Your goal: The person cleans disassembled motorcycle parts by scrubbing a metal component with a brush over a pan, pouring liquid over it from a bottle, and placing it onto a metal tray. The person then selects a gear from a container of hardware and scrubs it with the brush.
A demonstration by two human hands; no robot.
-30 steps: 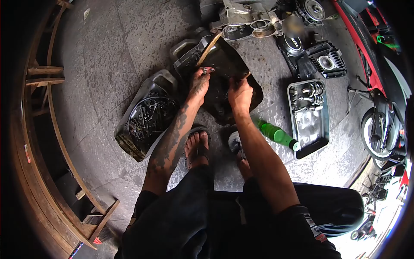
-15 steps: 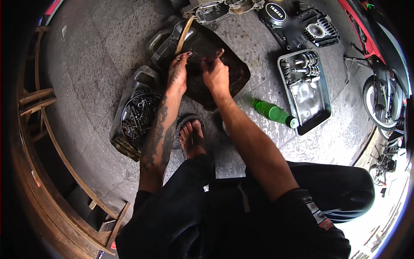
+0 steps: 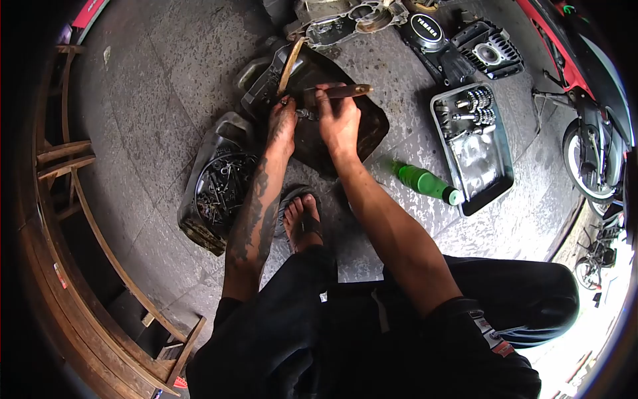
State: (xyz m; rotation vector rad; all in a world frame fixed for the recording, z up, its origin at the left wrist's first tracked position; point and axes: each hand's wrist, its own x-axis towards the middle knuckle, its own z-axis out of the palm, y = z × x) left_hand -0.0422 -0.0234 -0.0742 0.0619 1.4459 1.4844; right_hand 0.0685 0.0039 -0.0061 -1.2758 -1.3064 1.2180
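My right hand (image 3: 339,125) is closed round a brush (image 3: 349,91) with a brown wooden handle, whose handle end points right. Just left of it, my left hand (image 3: 284,126) is closed on a small metal part (image 3: 306,114) that shows between the two hands. Both hands are over a dark, oily pan (image 3: 362,126) on the floor. A light wooden stick (image 3: 291,65) leans over the pan's upper left side, above my left hand. The brush's bristles are hard to make out against the dark pan.
A container (image 3: 188,216) of small metal parts lies left, a green bottle (image 3: 425,183) right. Beyond it is a metal tray (image 3: 456,174) with gears (image 3: 480,110). Engine casings (image 3: 352,20) and a finned cylinder (image 3: 490,53) lie ahead; a wooden bench (image 3: 80,266) stands left, a motorcycle (image 3: 585,133) right.
The view has shifted, so the floor objects sit differently. My right hand has turned and moved close to my left, with the brush handle now lying level to the right.
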